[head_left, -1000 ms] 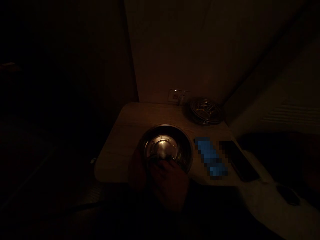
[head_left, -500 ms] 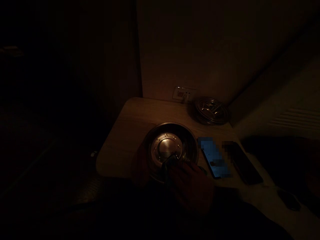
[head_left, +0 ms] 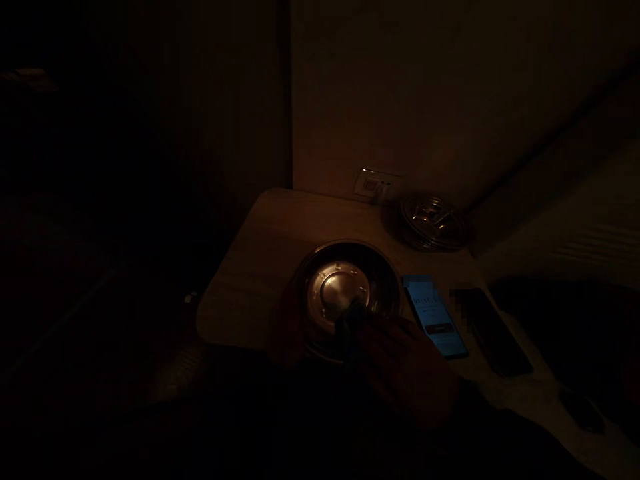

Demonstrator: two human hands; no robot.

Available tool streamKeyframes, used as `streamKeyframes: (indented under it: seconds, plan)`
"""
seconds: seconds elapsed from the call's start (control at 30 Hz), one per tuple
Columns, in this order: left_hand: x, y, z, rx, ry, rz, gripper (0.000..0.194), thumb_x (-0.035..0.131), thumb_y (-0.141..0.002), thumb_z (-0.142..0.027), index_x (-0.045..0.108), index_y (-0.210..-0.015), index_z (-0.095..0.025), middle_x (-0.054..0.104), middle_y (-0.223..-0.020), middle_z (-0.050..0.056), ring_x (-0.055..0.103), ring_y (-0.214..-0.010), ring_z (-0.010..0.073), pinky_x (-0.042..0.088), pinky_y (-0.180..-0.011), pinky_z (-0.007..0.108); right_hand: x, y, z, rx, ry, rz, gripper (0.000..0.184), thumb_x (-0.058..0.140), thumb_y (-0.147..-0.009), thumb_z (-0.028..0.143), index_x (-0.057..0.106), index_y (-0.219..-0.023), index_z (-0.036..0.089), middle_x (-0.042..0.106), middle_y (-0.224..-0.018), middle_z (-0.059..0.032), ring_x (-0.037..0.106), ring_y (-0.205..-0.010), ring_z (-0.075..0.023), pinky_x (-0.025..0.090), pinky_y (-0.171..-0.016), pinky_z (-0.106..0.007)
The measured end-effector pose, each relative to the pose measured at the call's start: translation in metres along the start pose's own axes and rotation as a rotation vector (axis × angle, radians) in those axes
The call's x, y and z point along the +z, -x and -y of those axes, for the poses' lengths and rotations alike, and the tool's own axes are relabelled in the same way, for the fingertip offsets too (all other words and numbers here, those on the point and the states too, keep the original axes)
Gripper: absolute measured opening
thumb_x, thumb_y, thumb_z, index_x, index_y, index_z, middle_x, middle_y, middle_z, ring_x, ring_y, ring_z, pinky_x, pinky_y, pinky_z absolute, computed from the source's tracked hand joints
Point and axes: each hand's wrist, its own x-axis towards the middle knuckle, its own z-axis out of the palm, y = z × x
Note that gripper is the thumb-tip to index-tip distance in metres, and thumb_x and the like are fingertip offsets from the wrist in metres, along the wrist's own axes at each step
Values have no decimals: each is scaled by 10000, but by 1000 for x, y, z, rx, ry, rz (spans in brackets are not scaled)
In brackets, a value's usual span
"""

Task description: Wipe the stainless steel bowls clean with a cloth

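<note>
In dim light a round steel bowl (head_left: 385,261) sits over the small table, its shiny round inner face with small marks in a ring catching the light. At its left side my left hand (head_left: 287,327) is curled against the rim; darkness hides most of its fingers. My right hand (head_left: 407,367) presses a dark, bluish cloth (head_left: 353,323) against the lower right of that inner face, fingers closed over it.
Right of the bowl, a phone with a lit screen (head_left: 437,320) lies beside a dark phone (head_left: 500,333). A stack of sectioned steel plates (head_left: 434,221) stands at the back of the wooden table (head_left: 245,267), near a wall socket (head_left: 377,185). A small dark object (head_left: 581,410) lies lower right.
My right hand and the cloth have shifted slightly right within the view, as the whole scene has with the camera. The lit phone's screen shows more plainly now.
</note>
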Motion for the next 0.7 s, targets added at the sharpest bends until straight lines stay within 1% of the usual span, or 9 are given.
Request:
streamKeyframes:
  seconds: [0.13,0.2,0.3,0.43,0.53,0.63,0.7]
  plan:
    - [-2,2,-9,-75,37,-22,403,363,-909,-360,608,-1170,-173,638,-1163,97,567,-1122,235,446,-975,347,0,-1,3,-9,-42,43,319,505,-892,326,602,-1167,194,664,-1149,-64,548,-1101,-256,367,-929,-440]
    - [-2,3,-12,-93,49,-25,421,316,-925,-362,620,-1155,-183,652,-1138,89,591,-1083,221,470,-942,332,4,-5,11,-1,-74,18,305,503,-890,315,606,-1155,205,667,-1147,-47,539,-1106,-259,360,-931,-446]
    - [-2,3,-13,-93,27,-31,414,305,-923,-309,632,-1140,-179,657,-1126,86,589,-1085,223,442,-976,355,14,-18,28,29,-120,-19,325,489,-888,309,593,-1172,189,652,-1180,-43,524,-1106,-264,368,-917,-444]
    - [-3,1,-3,-77,-30,2,415,343,-882,-248,610,-1181,-141,631,-1175,116,570,-1109,268,390,-1021,421,24,-32,45,49,-159,-18,418,475,-893,341,532,-1250,133,590,-1271,-74,493,-1141,-271,381,-912,-442]
    - [-4,-2,2,-64,-16,-19,387,426,-854,-312,628,-1144,-153,645,-1139,117,555,-1127,282,383,-1030,413,25,-25,42,58,-119,-11,441,498,-882,362,525,-1263,140,593,-1266,-81,506,-1135,-275,372,-932,-448]
    - [-3,-5,-2,-68,52,-27,428,361,-891,-404,659,-1068,-154,678,-1038,111,590,-1068,262,432,-982,393,19,-9,29,42,-48,22,386,527,-870,329,564,-1220,170,627,-1216,-76,533,-1113,-265,381,-924,-438]
    - [-3,-7,-9,-62,89,-14,469,320,-909,-430,670,-1044,-149,691,-996,103,620,-1006,242,472,-930,368,16,-2,21,11,-4,11,333,505,-883,283,585,-1189,183,643,-1189,-76,544,-1104,-251,388,-914,-427]
